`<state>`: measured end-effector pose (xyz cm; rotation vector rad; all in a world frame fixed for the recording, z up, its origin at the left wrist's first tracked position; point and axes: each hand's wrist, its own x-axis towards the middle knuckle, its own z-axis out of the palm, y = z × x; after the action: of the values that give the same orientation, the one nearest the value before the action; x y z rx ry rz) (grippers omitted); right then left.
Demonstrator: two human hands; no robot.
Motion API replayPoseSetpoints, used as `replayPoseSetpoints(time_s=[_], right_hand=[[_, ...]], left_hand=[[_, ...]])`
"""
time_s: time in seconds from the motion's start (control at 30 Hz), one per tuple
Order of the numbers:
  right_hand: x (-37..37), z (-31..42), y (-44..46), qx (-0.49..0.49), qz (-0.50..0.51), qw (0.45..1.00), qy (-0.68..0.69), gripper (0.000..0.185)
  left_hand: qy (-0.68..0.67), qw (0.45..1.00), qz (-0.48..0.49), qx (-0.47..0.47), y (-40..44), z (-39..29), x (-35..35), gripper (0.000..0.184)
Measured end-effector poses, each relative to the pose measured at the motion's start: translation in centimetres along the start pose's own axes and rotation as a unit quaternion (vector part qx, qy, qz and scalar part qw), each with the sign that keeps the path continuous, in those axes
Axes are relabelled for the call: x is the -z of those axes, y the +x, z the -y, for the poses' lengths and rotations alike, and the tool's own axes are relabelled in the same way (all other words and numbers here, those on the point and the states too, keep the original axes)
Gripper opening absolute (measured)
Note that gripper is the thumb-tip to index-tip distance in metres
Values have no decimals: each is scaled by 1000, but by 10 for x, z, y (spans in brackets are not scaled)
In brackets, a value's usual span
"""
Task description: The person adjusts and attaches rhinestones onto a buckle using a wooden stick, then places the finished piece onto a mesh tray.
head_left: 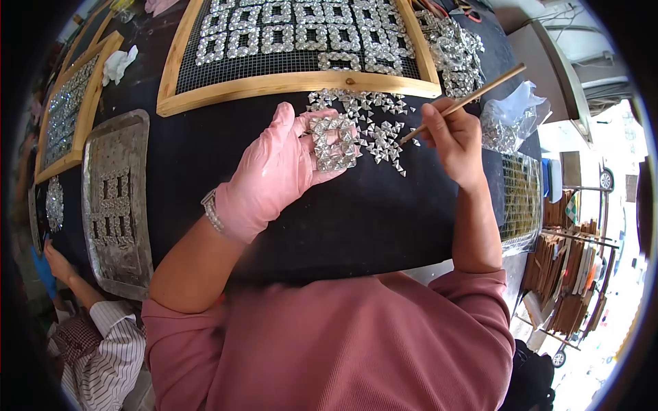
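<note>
My left hand [271, 168], in a pink glove, holds a rectangular rhinestone buckle [334, 142] with an open middle, its stones facing up. My right hand [452, 140] is bare and pinches a thin wooden stick [483, 90] between thumb and fingers. The stick's lower tip points down at a scatter of small silver triangular stones [384, 140] on the black tabletop [356, 226]. Whether the tip touches a stone I cannot tell. The loose stones lie just right of the buckle and reach up to the wooden frame.
A wood-framed mesh screen [295, 83] with rows of similar buckles stands ahead. Left are a metal tray [142, 205] of buckles and another frame [81, 103]. A plastic bag [510, 116] of stones lies right. A co-worker's hand [60, 264] is at far left.
</note>
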<state>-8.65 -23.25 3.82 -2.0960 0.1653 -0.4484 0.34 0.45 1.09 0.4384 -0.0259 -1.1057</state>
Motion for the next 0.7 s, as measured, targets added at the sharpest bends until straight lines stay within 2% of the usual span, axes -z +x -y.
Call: replayPoseSetpoints(time_s=[0.33,0.57,0.7], right_hand=[[-6,-3,2,-9,40,999,-22,21],[-12,17,-5,82,-15,993,88,22],[-9,9,-1,14,-16,1000,9,21]], left_hand=[[23,1000,-10,-7,0,2,2,60],[43,999,-21,10,-3,3,-5,64],[47,999,-2,5,-1,2,-2,65]])
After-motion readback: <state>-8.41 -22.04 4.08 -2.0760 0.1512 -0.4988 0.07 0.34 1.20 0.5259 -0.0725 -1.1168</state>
